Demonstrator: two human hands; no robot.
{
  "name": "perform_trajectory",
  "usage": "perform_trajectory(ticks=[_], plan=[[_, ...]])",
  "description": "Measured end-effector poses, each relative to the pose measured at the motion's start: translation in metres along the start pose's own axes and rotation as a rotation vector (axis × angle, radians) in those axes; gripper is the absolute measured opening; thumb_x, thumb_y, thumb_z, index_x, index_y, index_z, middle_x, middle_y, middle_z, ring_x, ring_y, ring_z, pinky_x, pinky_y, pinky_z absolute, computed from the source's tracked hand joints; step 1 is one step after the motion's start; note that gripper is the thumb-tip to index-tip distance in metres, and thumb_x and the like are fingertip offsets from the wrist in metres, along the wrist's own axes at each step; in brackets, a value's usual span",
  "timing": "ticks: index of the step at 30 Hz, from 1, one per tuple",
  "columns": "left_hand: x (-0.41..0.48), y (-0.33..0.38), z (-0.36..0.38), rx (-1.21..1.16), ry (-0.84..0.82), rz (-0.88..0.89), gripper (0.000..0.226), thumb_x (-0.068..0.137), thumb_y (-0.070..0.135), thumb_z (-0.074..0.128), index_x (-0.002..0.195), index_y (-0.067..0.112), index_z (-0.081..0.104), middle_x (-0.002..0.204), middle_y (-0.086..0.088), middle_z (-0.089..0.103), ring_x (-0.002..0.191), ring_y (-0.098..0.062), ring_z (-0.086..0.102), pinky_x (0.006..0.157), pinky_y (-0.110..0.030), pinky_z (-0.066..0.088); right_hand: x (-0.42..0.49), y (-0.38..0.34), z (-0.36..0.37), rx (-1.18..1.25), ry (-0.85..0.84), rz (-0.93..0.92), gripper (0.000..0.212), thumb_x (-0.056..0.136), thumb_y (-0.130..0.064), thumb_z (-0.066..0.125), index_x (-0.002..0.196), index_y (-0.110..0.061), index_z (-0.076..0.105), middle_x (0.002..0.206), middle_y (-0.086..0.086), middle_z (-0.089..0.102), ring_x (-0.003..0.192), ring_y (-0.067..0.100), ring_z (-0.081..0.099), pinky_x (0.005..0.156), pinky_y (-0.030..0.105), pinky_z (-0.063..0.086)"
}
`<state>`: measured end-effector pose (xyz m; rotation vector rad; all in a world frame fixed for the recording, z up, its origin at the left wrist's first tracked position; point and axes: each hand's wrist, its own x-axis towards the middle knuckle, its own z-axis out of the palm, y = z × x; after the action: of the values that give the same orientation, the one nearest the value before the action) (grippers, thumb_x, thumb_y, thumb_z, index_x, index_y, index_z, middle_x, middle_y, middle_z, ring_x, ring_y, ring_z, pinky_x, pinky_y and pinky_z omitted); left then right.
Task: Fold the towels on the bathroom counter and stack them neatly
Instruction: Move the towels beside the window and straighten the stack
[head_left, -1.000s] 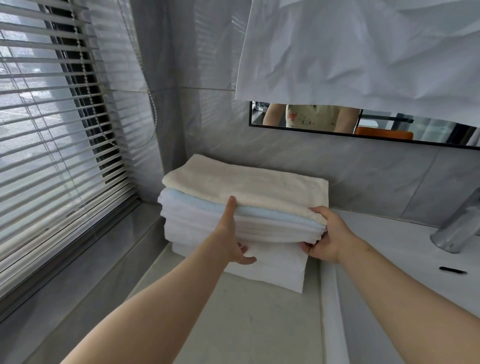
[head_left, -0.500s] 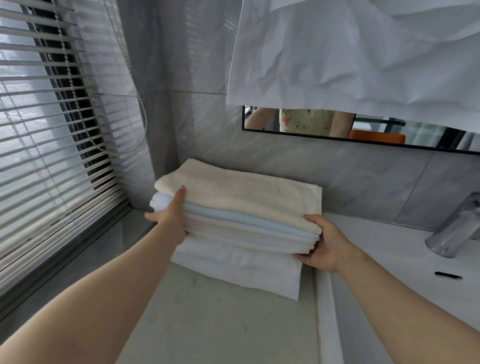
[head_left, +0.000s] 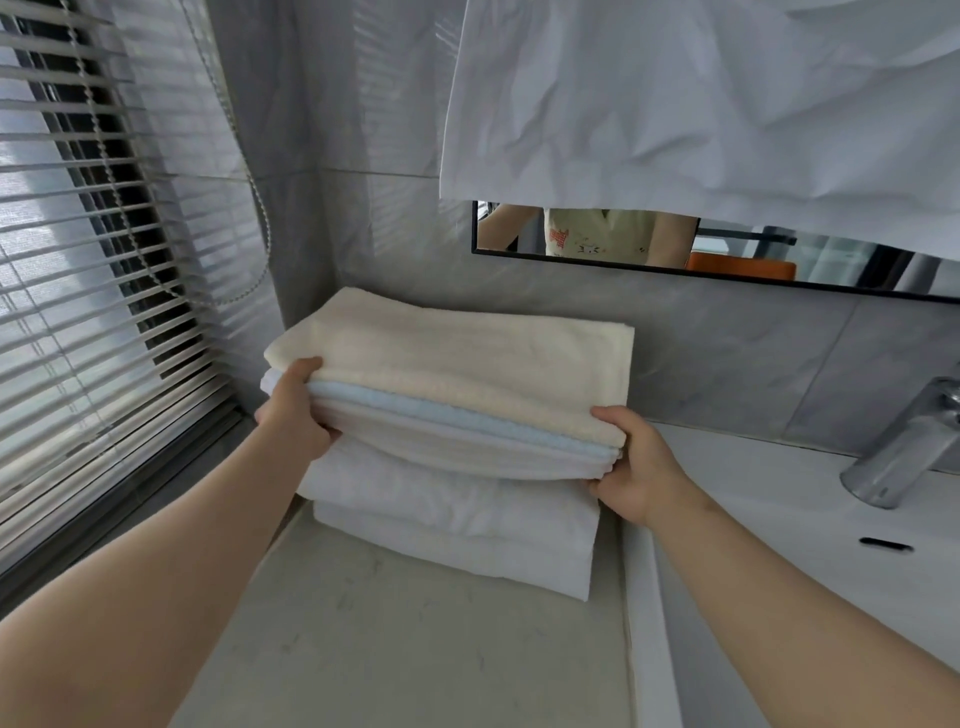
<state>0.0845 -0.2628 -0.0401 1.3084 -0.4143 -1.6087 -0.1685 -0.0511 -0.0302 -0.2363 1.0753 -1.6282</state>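
Both hands (head_left: 631, 462) around folded towel stack (head_left: 457, 415)

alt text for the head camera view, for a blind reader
Two hands grip the upper layers of a stack of folded towels on a bathroom counter, left hand at its left end, right hand at its right corner. A cream towel lies on top, over a pale blue towel and white towels.

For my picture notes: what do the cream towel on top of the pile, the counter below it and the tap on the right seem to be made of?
Cream folded towel: probably cotton terry, matt; soft fuzzy surface, rounded folds.
Pale counter top: stone or a stone imitation, smooth, slightly glossy; faint grey veins.
Silver tap: metal, likely chromed; bright mirror-like reflections.
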Motion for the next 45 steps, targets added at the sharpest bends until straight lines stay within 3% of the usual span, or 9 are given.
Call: perform_trajectory(ticks=[3,8,14,20,24,29,35,40,45], plan=[[0.006,-0.015,-0.012,0.072,-0.003,-0.045,0.092,0.049,0.034,0.088,0.129,0.021,0.044,0.117,-0.007,0.055,0.097,-0.028,0.059,0.068,-0.044,0.054,0.003,0.012,-0.008,-0.115,0.081,0.045,0.010,0.085,-0.017,0.059,0.088,-0.009,0.064,0.079,0.009,0.065,0.071,0.023,0.061,0.064,0.031,0.052],[0.033,-0.021,-0.020,0.121,0.023,-0.040,0.117,0.028,0.041,0.090,0.133,0.025,0.040,0.123,-0.006,0.051,0.100,-0.031,0.057,0.055,-0.046,0.053,0.007,0.023,-0.020,-0.190,0.160,0.082,0.014,0.083,-0.026,0.063,0.088,-0.012,0.063,0.081,0.008,0.061,0.075,0.021,0.057,0.069,0.031,0.045],[-0.031,-0.033,-0.002,0.032,0.119,0.019,0.093,0.067,0.054,0.076,0.140,0.024,0.025,0.136,-0.006,0.038,0.120,-0.030,0.045,0.088,-0.050,0.049,0.004,0.021,-0.028,-0.216,0.257,0.065,0.035,0.091,-0.048,0.052,0.093,-0.014,0.061,0.081,0.006,0.061,0.073,0.018,0.055,0.063,0.028,0.046],[-0.054,-0.056,0.009,-0.039,0.119,0.047,0.110,0.057,0.062,0.078,0.143,0.031,0.016,0.135,-0.004,0.038,0.117,-0.029,0.046,0.090,-0.053,0.049,-0.003,0.023,-0.030,-0.327,0.254,0.061,0.022,0.095,-0.005,0.044,0.077,-0.008,0.057,0.074,0.009,0.057,0.066,0.019,0.052,0.064,0.027,0.044],[-0.063,-0.064,0.014,0.058,0.112,0.081,0.114,0.062,0.054,0.079,0.147,0.032,0.007,0.140,-0.004,0.033,0.121,-0.030,0.042,0.092,-0.050,0.047,-0.007,0.025,-0.034,-0.491,0.245,0.060,0.016,0.093,0.006,0.044,0.091,-0.005,0.056,0.078,0.010,0.061,0.068,0.020,0.056,0.061,0.027,0.046],[-0.074,-0.068,0.018,0.148,0.136,0.044,0.111,0.061,0.052,0.080,0.145,0.031,0.010,0.138,-0.007,0.032,0.119,-0.033,0.041,0.092,-0.049,0.048,-0.005,0.018,-0.030,-0.805,0.282,0.057,0.026,0.090,0.007,0.044,0.111,-0.007,0.051,0.087,0.012,0.059,0.075,0.023,0.056,0.079,0.034,0.046],[-0.082,-0.071,0.021,0.164,0.142,0.037,0.096,0.067,0.044,0.080,0.139,0.023,0.020,0.131,-0.008,0.036,0.115,-0.031,0.044,0.093,-0.045,0.048,-0.008,0.024,-0.034,-0.670,0.155,0.070,0.041,0.081,0.005,0.065,0.118,-0.005,0.053,0.097,0.009,0.062,0.079,0.018,0.060,0.059,0.023,0.048],[-0.085,-0.066,0.017,0.134,0.133,0.020,0.102,0.066,0.040,0.082,0.144,0.022,0.018,0.137,-0.008,0.032,0.121,-0.033,0.041,0.093,-0.049,0.048,-0.004,0.031,-0.027,-0.704,0.214,0.004,0.031,0.079,0.007,0.067,0.107,0.002,0.055,0.074,0.006,0.052,0.058,0.013,0.046,0.032,0.013,0.035],[-0.092,-0.063,0.019,0.133,0.106,0.002,0.101,0.068,0.040,0.080,0.145,0.024,0.016,0.137,-0.007,0.031,0.120,-0.032,0.041,0.093,-0.047,0.049,-0.003,0.024,-0.023,-0.737,0.307,-0.014,0.029,0.080,0.006,0.065,0.102,-0.004,0.047,0.077,0.006,0.047,0.063,0.015,0.044,0.047,0.022,0.036]])
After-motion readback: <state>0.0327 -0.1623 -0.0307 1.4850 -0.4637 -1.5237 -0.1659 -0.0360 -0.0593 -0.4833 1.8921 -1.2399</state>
